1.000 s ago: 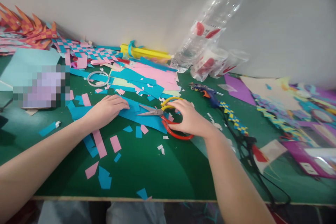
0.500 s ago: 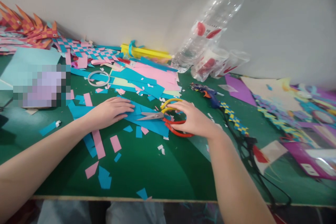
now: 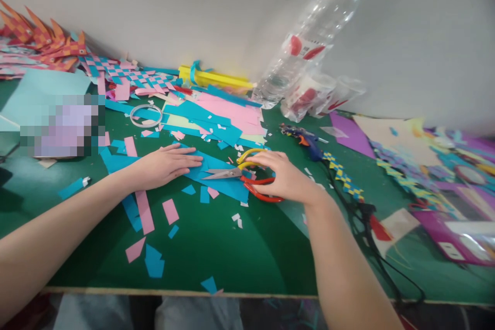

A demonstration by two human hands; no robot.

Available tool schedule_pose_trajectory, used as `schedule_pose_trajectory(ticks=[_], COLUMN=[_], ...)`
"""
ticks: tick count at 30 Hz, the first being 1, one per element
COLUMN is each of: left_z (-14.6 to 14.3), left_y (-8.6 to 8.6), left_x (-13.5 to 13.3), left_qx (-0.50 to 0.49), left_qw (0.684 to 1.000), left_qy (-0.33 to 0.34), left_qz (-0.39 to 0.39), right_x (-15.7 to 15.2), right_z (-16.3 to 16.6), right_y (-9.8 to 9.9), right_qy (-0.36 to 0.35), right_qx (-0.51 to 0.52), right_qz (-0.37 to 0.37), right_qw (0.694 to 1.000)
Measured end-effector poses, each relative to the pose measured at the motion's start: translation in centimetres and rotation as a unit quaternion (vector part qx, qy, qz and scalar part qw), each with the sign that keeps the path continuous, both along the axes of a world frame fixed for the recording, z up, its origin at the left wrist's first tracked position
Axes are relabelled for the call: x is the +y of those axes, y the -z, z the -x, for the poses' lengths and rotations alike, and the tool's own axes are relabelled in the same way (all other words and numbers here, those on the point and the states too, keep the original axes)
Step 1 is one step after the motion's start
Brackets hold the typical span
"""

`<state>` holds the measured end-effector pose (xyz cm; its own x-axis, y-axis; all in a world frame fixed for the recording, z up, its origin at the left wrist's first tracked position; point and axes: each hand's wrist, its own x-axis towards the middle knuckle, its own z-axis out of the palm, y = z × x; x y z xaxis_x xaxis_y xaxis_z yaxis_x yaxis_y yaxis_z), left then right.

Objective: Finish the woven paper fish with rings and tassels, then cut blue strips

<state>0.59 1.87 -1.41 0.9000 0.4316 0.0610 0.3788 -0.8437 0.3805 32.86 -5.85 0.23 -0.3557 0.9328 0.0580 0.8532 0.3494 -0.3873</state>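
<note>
My left hand (image 3: 170, 165) lies flat, fingers stretched out, on blue paper strips (image 3: 228, 185) in the middle of the green table. In my right hand (image 3: 284, 175) is a pair of scissors (image 3: 232, 172) with one yellow and one red handle. Their blades are slightly apart and point left, over the blue paper and close to my left fingertips. Under my left wrist runs a pink paper strip (image 3: 144, 211). Small blue and pink scraps (image 3: 170, 211) are scattered around my hands.
A grey ring (image 3: 146, 124) and paper sheets (image 3: 247, 113) lie beyond my hands. A clear plastic bottle (image 3: 309, 26) leans by wrapped cups (image 3: 309, 95). At right are a glue gun (image 3: 309, 147) with a black cord and woven paper strips (image 3: 342, 178). A blurred-out lilac object (image 3: 65, 129) sits left.
My left hand has slid slightly right along the blue paper. The scissor blades have come a little closer together, while my right hand stays in nearly the same place.
</note>
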Motion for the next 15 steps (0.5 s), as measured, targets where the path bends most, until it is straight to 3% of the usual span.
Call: schedule_pose_trajectory(ticks=[8,15], left_z=[0.2,0.2], left_y=[-0.1,0.2], left_x=[-0.1,0.1], left_qx=[0.013,0.047], left_qw=[1.0,0.998], left_qy=[-0.017,-0.023], left_qz=[0.008,-0.035], right_x=[0.0,0.1], right_z=[1.4,1.1], right_y=[0.4,0.5], right_qy=[-0.011,-0.014], right_qx=[-0.014,-0.009], right_qz=[-0.008,0.013], right_qw=[1.0,1.0])
